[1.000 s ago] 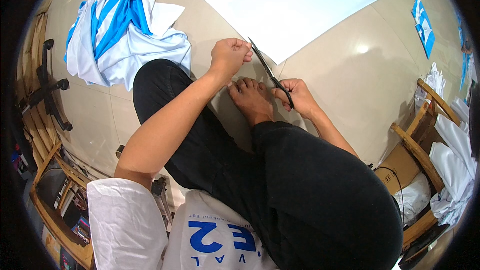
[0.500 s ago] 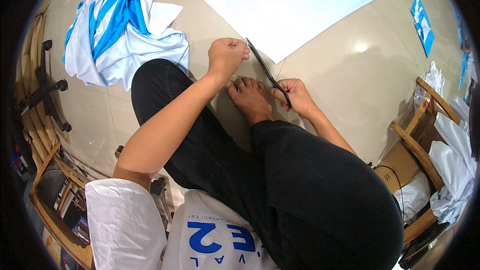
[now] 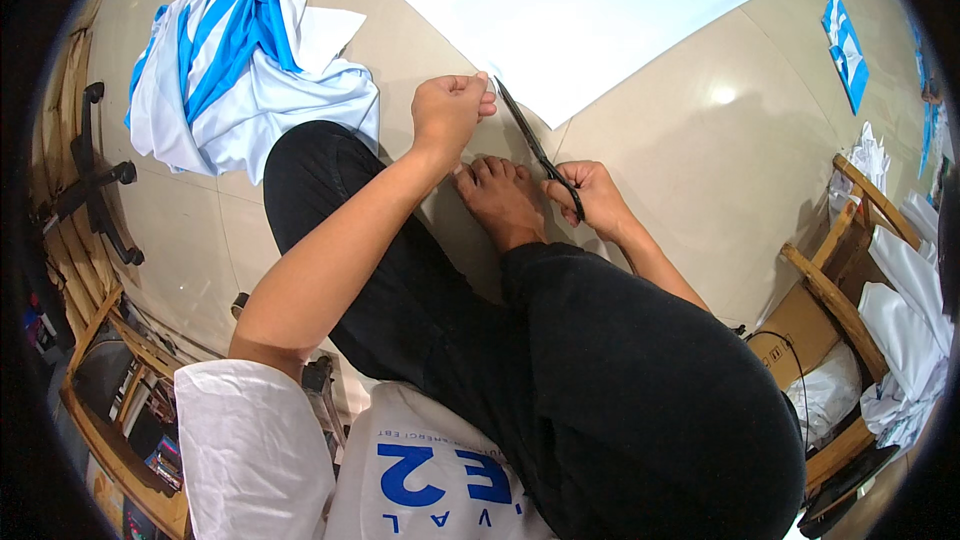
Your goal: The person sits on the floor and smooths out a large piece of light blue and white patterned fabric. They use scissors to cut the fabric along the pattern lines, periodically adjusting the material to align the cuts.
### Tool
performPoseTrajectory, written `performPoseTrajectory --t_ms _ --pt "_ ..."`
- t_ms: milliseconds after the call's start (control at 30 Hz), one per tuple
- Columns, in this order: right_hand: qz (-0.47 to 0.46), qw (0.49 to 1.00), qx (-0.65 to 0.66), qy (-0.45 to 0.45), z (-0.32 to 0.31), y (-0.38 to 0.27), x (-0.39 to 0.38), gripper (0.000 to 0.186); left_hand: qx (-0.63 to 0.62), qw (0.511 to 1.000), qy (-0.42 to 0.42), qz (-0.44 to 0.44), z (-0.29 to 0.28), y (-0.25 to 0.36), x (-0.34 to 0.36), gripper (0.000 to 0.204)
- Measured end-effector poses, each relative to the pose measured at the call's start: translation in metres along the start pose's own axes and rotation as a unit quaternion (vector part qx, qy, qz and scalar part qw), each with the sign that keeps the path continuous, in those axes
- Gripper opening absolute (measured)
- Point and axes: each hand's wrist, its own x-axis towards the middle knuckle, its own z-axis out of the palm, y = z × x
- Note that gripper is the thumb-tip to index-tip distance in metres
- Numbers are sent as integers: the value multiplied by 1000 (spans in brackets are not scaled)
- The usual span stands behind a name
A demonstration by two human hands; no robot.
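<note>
Black scissors [image 3: 532,135] are in my right hand [image 3: 590,198], fingers wrapped round their handles, with the blades pointing up and left. My left hand [image 3: 450,110] is closed in a pinch beside the blade tips; whatever it may hold is too small to make out. Just beyond both lies a large white sheet [image 3: 585,20] on the tiled floor [image 3: 680,150], its near corner by the blades. My bare foot [image 3: 505,205] rests below the scissors, between my hands.
A pile of white and blue fabric [image 3: 230,50] lies at upper left. A small blue-and-white piece [image 3: 845,50] is at right. A wheeled chair base [image 3: 105,190] and wooden chair [image 3: 80,395] stand left. Wooden frames [image 3: 830,285], cardboard [image 3: 790,340] and white fabric [image 3: 900,340] crowd the right.
My left hand has drifted slightly left, away from the blade tips. The scissors, my right hand and the cloths have stayed nearly still.
</note>
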Motion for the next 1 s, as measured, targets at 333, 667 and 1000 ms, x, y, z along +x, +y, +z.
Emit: performPoseTrajectory --t_ms 333,667,1000 --pt "4 1000 -4 -2 1 -5 -3 28 -6 999 -36 1 0 3 2 28" --pt "16 1000 -1 -4 0 2 0 24 -5 1000 -14 8 3 3 4 21" --pt "6 1000 1 0 5 -12 9 28 -11 1000 -19 4 3 5 4 21"
